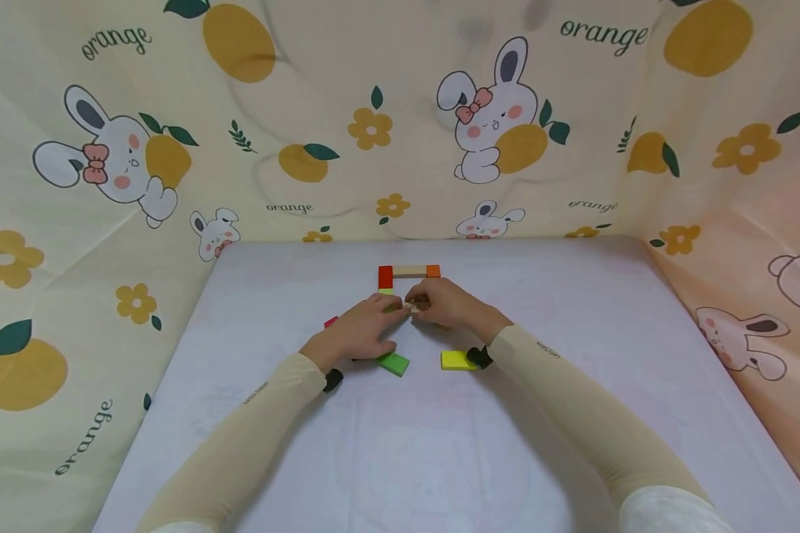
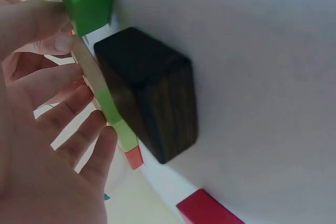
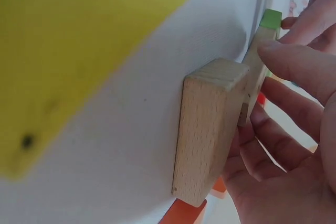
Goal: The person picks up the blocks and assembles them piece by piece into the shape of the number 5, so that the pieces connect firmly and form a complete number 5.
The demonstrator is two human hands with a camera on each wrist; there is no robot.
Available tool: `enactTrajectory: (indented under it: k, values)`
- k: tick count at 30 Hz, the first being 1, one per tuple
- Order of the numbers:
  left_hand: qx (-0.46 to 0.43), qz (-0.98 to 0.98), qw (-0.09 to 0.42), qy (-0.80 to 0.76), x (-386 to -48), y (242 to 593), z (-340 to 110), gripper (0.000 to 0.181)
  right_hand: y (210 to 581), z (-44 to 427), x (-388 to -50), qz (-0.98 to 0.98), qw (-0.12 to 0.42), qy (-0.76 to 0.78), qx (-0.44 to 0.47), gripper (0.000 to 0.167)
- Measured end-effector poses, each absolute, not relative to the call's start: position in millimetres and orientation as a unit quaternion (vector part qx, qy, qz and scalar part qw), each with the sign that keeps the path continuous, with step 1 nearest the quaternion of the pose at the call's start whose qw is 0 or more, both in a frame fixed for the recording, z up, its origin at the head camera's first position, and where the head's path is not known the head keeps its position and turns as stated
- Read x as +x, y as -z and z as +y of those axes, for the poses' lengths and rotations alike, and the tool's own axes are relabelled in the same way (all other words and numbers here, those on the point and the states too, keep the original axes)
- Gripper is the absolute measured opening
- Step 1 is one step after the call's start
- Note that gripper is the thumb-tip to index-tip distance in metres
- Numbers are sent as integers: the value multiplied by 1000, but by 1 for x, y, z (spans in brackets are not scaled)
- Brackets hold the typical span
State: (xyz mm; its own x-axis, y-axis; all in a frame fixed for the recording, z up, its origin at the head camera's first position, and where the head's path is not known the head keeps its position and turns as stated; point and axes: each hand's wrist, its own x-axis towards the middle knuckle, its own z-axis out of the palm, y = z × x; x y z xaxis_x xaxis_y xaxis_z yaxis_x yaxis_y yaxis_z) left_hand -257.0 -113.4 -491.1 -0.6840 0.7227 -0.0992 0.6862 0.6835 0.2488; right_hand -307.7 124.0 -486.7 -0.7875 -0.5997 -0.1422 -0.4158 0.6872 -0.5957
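Observation:
Around a line of blocks both hands meet. My left hand point(image 1: 363, 327) point(image 2: 68, 145) has its fingers spread straight, tips against the line's plain wooden block point(image 2: 88, 66) and light green blocks point(image 2: 116, 116); its thumb lies beside a green block point(image 2: 90, 3). From the other side, my right hand point(image 1: 450, 305) point(image 3: 278, 145) pinches a plain wooden block point(image 3: 257, 59) between thumb and fingers. A dark brown block point(image 2: 149, 93) stands near the left hand, and another plain wooden block point(image 3: 207, 129) near the right. The head view mostly hides the pinched block.
Beyond the hands, a red block point(image 1: 385, 276), a wooden bar point(image 1: 410, 272) and an orange block point(image 1: 433, 271) join. A yellow block point(image 1: 456, 360) lies under the right wrist, a green one point(image 1: 394, 363) by the left thumb, a pinkish-red one point(image 1: 330, 322) beyond the left wrist.

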Motion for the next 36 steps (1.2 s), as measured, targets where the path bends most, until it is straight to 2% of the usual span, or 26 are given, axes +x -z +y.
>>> enactTrajectory:
  k: [4,11,17,23,28,36]
  values:
    - [388,914,86,-82,-259,494,-113,62,483,128,-308,906,150,287,-274,41]
    - [381,917,84,-82,-259,491,-111,52,461,150,-314,910,81,328,-242,40]
    - [364,922,101,-89,-256,488,-108,52,456,180,-318,913,67,334,-224,42]
    - [362,922,106,-91,-256,488,-108,52,467,203,-316,924,87,317,-197,35]
    - [366,920,102,-90,-258,490,-109,52,481,211,-315,929,120,304,-172,37]
    - [371,918,103,-91,-259,492,-109,53,492,210,-313,934,137,290,-159,38]
